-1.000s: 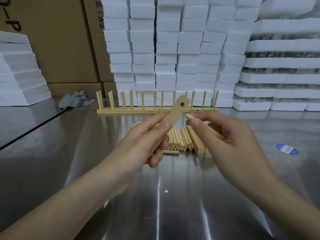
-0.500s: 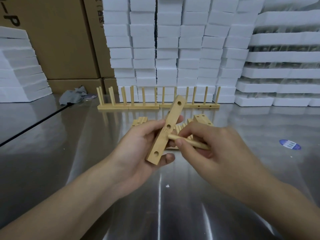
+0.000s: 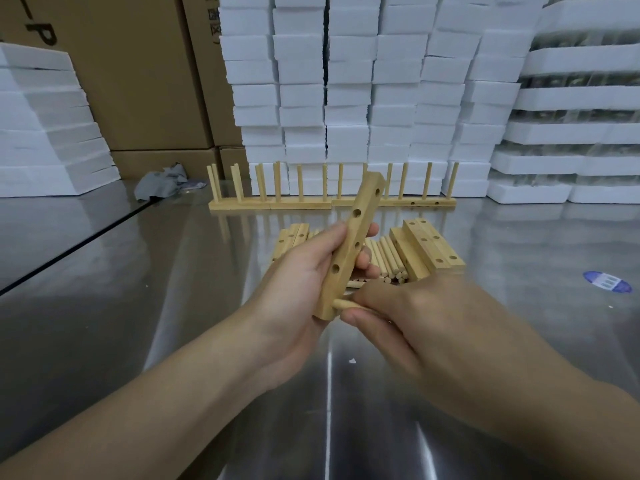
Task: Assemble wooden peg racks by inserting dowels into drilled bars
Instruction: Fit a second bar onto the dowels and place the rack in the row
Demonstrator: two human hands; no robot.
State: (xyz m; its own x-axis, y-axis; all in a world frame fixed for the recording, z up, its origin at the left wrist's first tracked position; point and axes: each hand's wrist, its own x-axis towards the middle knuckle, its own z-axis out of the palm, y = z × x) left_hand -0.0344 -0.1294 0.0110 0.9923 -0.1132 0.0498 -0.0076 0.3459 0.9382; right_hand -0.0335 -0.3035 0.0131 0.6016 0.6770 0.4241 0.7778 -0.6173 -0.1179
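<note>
the right hand [image 3: 408, 317] pinches a dowel [image 3: 341, 304] at the nearest hole of the drilled bar [image 3: 349, 247], which the left hand [image 3: 304, 282] grips tilted. next comes pushing it straight in. beyond the bar lie loose dowels [image 3: 386, 258].

Just one head-worn wide-angle cam, looking forward and down over the steel tabletop [image 3: 104, 306], close above it, facing stacked foam blocks [image 3: 346, 81].

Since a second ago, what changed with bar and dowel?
The right hand carried its dowel down from the top of the drilled bar to its lower end, tip against it. The left hand still holds the bar. Finished racks, loose dowels and spare bars stayed put.
</note>
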